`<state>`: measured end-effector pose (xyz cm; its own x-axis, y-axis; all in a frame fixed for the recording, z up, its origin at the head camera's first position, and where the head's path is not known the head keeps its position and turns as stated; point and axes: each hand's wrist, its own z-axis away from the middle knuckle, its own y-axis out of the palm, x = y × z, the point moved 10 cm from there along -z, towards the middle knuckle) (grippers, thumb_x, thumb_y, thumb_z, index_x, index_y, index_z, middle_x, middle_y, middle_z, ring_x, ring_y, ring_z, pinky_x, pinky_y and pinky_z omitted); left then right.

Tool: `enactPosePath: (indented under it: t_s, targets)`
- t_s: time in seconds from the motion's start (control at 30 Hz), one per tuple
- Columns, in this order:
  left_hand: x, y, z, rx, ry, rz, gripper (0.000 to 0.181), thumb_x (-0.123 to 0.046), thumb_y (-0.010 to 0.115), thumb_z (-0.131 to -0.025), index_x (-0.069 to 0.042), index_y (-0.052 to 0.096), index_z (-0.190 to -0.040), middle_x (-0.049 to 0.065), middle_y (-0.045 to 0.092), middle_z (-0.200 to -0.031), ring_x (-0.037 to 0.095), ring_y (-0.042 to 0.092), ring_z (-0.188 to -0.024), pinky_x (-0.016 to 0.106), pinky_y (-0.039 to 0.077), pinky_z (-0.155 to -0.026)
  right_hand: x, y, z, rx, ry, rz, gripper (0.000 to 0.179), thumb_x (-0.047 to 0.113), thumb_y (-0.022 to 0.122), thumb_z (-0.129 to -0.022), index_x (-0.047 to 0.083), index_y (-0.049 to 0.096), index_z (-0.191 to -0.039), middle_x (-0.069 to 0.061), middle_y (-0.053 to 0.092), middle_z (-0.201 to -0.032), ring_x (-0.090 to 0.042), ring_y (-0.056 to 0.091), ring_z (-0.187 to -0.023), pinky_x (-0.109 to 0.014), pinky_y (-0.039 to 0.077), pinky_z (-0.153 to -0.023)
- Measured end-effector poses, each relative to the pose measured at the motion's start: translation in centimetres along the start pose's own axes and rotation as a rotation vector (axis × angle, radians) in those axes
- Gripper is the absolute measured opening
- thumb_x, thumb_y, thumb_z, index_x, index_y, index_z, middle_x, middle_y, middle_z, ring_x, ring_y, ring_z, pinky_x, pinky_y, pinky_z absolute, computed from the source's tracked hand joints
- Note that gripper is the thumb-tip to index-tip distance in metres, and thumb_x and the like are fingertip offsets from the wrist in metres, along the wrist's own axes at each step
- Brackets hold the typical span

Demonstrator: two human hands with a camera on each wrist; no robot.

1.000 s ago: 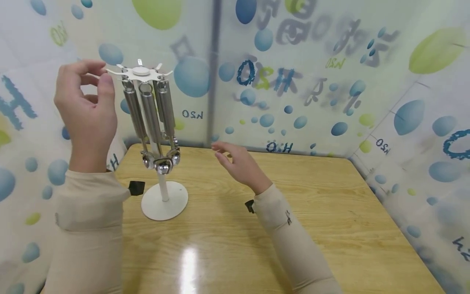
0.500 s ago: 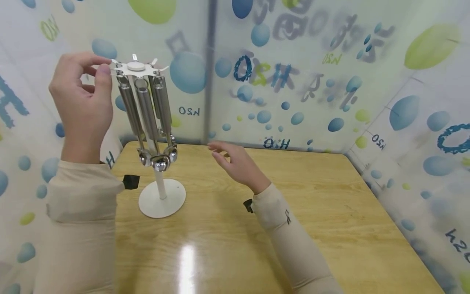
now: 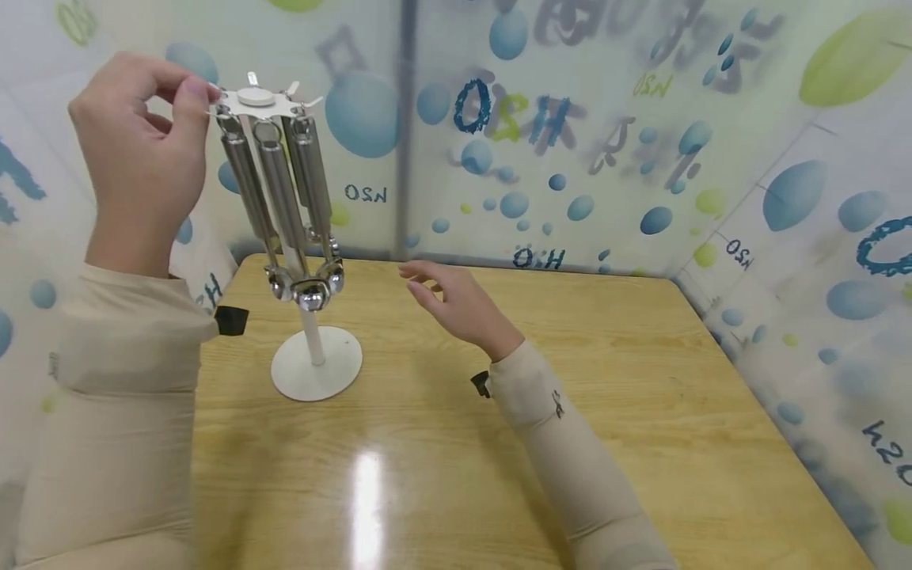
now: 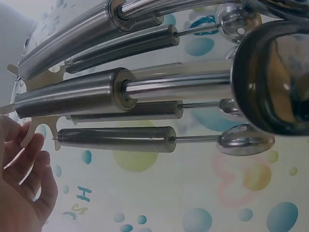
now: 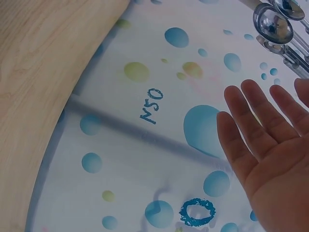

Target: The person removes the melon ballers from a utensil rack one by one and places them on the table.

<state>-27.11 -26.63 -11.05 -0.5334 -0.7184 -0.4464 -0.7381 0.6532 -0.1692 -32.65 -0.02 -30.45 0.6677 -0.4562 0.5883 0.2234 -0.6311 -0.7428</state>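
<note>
In the head view a white utensil stand, with a round base and a hooked top, stands at the table's left. Several steel utensils with thick handles and rounded bowls hang from its hooks. My left hand pinches a hook at the left of the top between thumb and index finger. From the left wrist, the left hand appears at the handle ends, its other fingers loosely bent. Off to the right of the stand, my right hand hovers over the table holding nothing, palm and relaxed fingers visible in the right wrist view.
The stand rests on a light wooden table. Walls covered with a printed sheet of blue and green drops rise behind the table and at both sides. Both wrists carry small black mounts.
My left hand's thumb and index finger have closed at the left hook of the stand's top. The head view has shifted slightly. My right hand stays in nearly the same place.
</note>
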Motion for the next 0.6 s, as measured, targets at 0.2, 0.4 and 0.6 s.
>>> enactPosePath:
  t_s: [0.2, 0.4, 0.6]
  targets:
    - [-0.1, 0.2, -0.6, 0.08, -0.035, -0.018, 0.03, -0.019, 0.055, -0.101, 0.002, 0.077, -0.098, -0.034, 0.05, -0.086, -0.012, 0.048, -0.088, 0.011, 0.036, -0.069, 0.0, 0.2, -0.2, 0.008, 0.006, 0.015, 0.037, 0.027, 0.048, -0.109, 0.011, 0.058, -0.141, -0.005, 0.063, -0.137, -0.016, 0.062, -0.117, -0.036, 0.051, -0.096]
    - [1.0, -0.6, 0.1, 0.079, -0.136, 0.019, 0.024, -0.023, 0.059, -0.1, -0.008, 0.079, -0.1, -0.03, 0.056, -0.088, -0.007, 0.051, -0.085, 0.015, 0.036, -0.07, 0.8, 0.4, -0.6, 0.022, -0.007, 0.001, 0.037, 0.025, 0.049, -0.109, 0.01, 0.058, -0.141, -0.005, 0.063, -0.137, -0.014, 0.061, -0.119, -0.032, 0.051, -0.096]
    - [1.8, -0.1, 0.4, 0.099, -0.183, 0.095, 0.017, -0.026, 0.071, -0.096, -0.012, 0.079, -0.101, -0.023, 0.062, -0.087, -0.001, 0.053, -0.079, 0.018, 0.038, -0.067, 1.8, 0.3, -1.0, 0.017, -0.04, -0.007, 0.037, 0.025, 0.048, -0.109, 0.009, 0.059, -0.14, -0.004, 0.063, -0.137, -0.012, 0.06, -0.121, -0.03, 0.05, -0.096]
